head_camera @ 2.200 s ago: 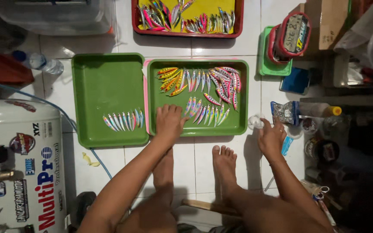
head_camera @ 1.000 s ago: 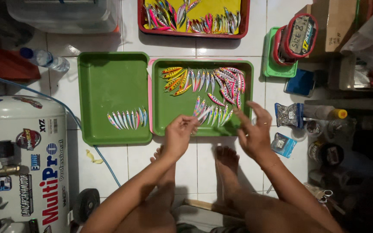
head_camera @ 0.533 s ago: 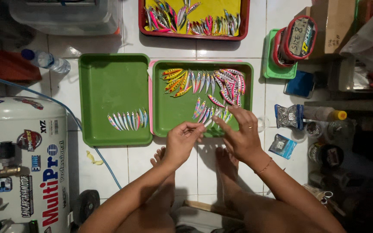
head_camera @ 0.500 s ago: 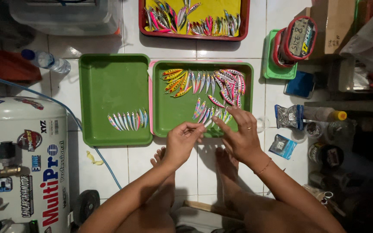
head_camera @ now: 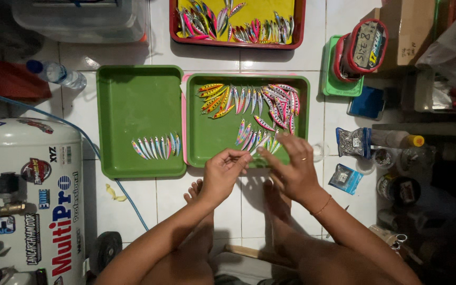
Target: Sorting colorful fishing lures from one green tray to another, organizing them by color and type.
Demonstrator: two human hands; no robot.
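Near edge: left hand (head_camera: 221,170) and right hand (head_camera: 291,168) meet over the near rim of the right green tray (head_camera: 205,142), fingertips pinched together on 1 small fishing lure (head_camera: 253,152), mostly hidden. Step looks like working on that lure. Left green tray (head_camera: 133,100) holds a lure row (head_camera: 155,146). Far: red tray (head_camera: 180,39).

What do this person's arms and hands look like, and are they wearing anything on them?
Both arms are bare, with no sleeves or gloves in view. The right hand wears a thin ring on one finger and a slim bracelet at the wrist. The left hand shows no jewellery.
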